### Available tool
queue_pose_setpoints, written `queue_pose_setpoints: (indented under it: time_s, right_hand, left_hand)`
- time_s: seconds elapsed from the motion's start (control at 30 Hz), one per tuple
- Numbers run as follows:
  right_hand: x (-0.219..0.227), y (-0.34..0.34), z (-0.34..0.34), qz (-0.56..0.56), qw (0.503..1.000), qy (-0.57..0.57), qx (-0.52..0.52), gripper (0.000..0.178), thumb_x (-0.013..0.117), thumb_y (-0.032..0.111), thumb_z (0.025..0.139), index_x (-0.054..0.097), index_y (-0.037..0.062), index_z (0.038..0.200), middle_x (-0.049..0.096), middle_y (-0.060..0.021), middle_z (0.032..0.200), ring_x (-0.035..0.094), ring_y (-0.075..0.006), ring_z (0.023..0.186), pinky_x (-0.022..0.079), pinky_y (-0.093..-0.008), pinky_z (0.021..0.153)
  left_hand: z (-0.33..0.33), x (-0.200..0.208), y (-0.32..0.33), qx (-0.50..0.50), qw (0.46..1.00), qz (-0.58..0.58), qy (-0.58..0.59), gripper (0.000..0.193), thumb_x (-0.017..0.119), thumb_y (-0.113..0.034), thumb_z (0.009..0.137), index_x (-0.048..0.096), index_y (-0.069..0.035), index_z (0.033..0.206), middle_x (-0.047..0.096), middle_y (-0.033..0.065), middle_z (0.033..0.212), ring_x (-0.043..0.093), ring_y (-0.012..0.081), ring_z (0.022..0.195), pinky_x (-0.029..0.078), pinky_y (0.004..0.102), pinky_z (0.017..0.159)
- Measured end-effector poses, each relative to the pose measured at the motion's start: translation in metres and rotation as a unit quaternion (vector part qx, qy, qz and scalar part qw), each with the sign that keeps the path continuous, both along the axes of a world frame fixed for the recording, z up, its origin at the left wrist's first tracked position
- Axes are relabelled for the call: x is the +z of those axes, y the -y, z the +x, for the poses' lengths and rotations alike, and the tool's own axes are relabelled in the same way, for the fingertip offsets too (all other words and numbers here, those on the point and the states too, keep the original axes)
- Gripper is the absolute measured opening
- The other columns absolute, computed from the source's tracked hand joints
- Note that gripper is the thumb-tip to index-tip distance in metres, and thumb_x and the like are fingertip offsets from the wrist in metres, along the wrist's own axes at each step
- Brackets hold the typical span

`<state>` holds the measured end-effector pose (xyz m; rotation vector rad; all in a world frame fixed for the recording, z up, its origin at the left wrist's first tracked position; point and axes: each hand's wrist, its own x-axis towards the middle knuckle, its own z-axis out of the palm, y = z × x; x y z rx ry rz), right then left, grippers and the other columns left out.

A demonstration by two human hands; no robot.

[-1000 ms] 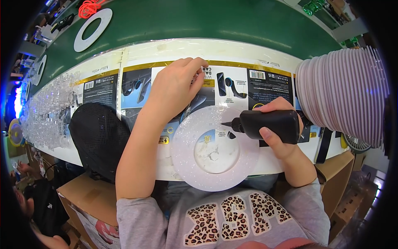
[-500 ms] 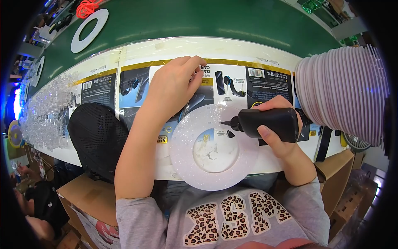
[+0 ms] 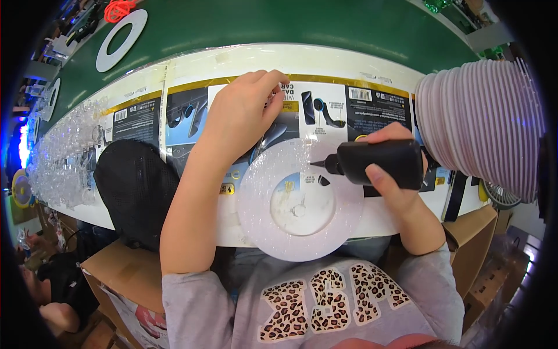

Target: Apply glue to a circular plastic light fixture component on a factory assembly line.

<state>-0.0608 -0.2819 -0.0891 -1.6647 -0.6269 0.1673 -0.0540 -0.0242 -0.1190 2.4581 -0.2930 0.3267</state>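
Note:
My right hand (image 3: 395, 189) is wrapped round a black squeeze bottle (image 3: 378, 164), held almost level. Its pointed nozzle aims left, at the upper part of a white, speckled flat ring (image 3: 256, 200) at the table's near edge. Whether the tip touches the ring I cannot tell. Beyond the ring, my left hand (image 3: 247, 107) rests over the printed sheets on the table. Its fingers are curled in toward the thumb; what they hold, if anything, is hidden. Through the ring's round hole the table top shows.
A tall stack of white rings (image 3: 476, 125) lies on the right. On the left are a black mesh cap (image 3: 136, 189) and a heap of clear plastic pieces (image 3: 67, 160). Another white ring (image 3: 122, 41) lies on the green surface (image 3: 279, 26). Cardboard boxes (image 3: 125, 273) stand below the table.
The bottle has tipped slightly and its nozzle has shifted a little over the ring's upper part. My left hand keeps its pose. The whole view has shifted slightly.

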Motion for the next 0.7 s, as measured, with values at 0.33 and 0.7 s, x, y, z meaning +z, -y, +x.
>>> queue_pose_setpoints:
  time_s: [0.33, 0.7]
  right_hand:
    - [0.001, -0.004, 0.015, 0.126, 0.965, -0.204, -0.111, 0.027, 0.065, 0.015, 0.082, 0.059, 0.006, 0.106, 0.06, -0.0008, 0.085, 0.053, -0.0047, 0.065, 0.035, -0.0152, 0.047]
    - [-0.063, 0.038, 0.049, 0.331, 0.823, -0.462, -0.024, 0.039, 0.057, 0.02, 0.091, 0.051, 0.003, 0.125, 0.06, -0.0064, 0.119, 0.06, -0.0043, 0.079, 0.037, -0.0145, 0.04]
  left_hand:
    - [0.008, 0.001, -0.002, 0.004, 0.999, -0.03, -0.028, 0.015, 0.057, -0.01, 0.084, 0.061, -0.003, 0.096, 0.062, 0.0114, 0.086, 0.062, 0.0267, 0.077, 0.049, 0.037, 0.07]
    - [0.003, -0.014, 0.005, 0.003, 0.999, -0.013, 0.032, 0.016, 0.058, -0.012, 0.077, 0.062, -0.003, 0.09, 0.058, 0.0145, 0.085, 0.058, 0.033, 0.088, 0.048, 0.0426, 0.076]
